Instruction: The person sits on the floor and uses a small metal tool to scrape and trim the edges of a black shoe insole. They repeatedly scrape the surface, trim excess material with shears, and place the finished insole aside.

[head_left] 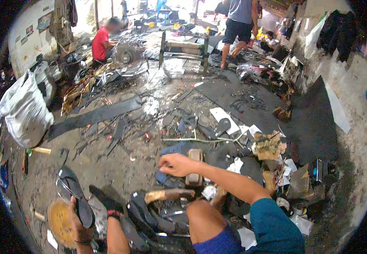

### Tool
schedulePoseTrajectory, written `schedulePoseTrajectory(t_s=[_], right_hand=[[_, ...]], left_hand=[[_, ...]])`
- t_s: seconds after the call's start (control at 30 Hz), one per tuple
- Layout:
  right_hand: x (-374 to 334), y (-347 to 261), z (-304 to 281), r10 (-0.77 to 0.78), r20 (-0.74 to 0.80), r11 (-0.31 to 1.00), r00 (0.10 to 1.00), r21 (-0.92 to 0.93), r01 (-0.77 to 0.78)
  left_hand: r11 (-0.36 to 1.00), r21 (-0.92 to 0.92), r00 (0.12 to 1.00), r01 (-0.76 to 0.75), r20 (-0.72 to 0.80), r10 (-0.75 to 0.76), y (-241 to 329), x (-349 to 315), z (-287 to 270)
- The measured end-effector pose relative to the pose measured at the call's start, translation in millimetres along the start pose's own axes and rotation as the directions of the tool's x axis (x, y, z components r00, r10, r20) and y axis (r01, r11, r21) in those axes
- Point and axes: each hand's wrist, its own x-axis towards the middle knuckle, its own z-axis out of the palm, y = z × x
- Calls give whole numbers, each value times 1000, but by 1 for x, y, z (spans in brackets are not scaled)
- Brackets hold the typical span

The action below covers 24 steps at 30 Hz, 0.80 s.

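Observation:
At the lower left, my left hand [74, 213] is closed around a dark flip-flop [70, 183], its thong straps showing on the tilted sole. Beneath it sits a round, yellowish-brown disc or bowl [57, 222]. My right hand [175, 164] reaches across the middle with curled fingers; anything between them is too small to make out. It hovers by a blue cloth [166, 178] and a tan, brush-like block [195, 167]. More dark flip-flops [141, 208] lie between my arms, near a wooden-handled tool [168, 194].
Dark sheet scraps litter the floor, with a long dark strip [97, 116] across the left. A white sack [26, 110] stands there. Torn cardboard [267, 145] and paper lie at right. One person in red [100, 43] sits far back; another [239, 25] stands.

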Motion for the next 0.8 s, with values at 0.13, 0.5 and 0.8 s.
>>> schedulePoseTrajectory(t_s=[0.13,0.5,0.8], right_hand=[[127,12,23,-64,81,993,995,-97,72],[314,-78,15,-381,-44,921,924,75,383],[343,-180,5,-89,-104,936,991,330,119]], left_hand=[[998,2,990,-67,123,67,-4,122,22],[952,293,840,-92,537,-84,39,176,105],[859,488,742,156,516,-428,225,142,79]])
